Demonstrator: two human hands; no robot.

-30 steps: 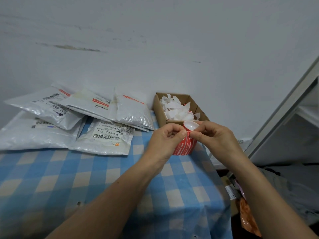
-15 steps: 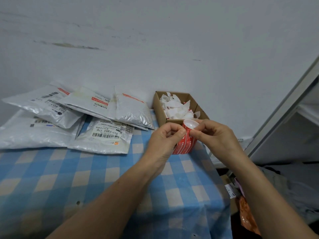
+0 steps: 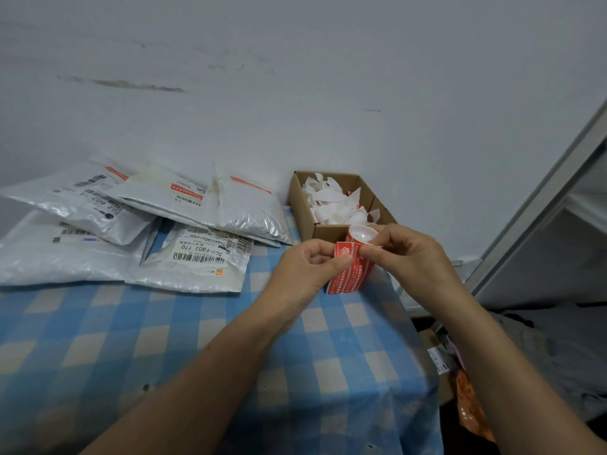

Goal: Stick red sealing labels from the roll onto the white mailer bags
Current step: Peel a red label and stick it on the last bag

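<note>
My left grip is pinching the free end of a small red printed sealing label between thumb and forefinger. My right grip is pinching the top of the hanging red strip of labels, where a curl of white backing paper is lifting away. The label is bridging the narrow gap between the two grips, and the rest of the strip is dangling just below them, near the blue-and-white checked cloth on the worktop.

As I judge it, the label is risking a tear if I am pulling at a slant. Its sticky side may also be folding onto itself or clinging to my fingertips once it is free. The next label could be lifting along with it.

Just beyond my grips, the open brown cardboard box of white backing scraps is sitting close enough for a loose label to be catching on its front wall.

The white plastic mailer bags are lying in an overlapping heap well to the left and farther off, so the bare label is facing a long carry, with time to curl.
</note>
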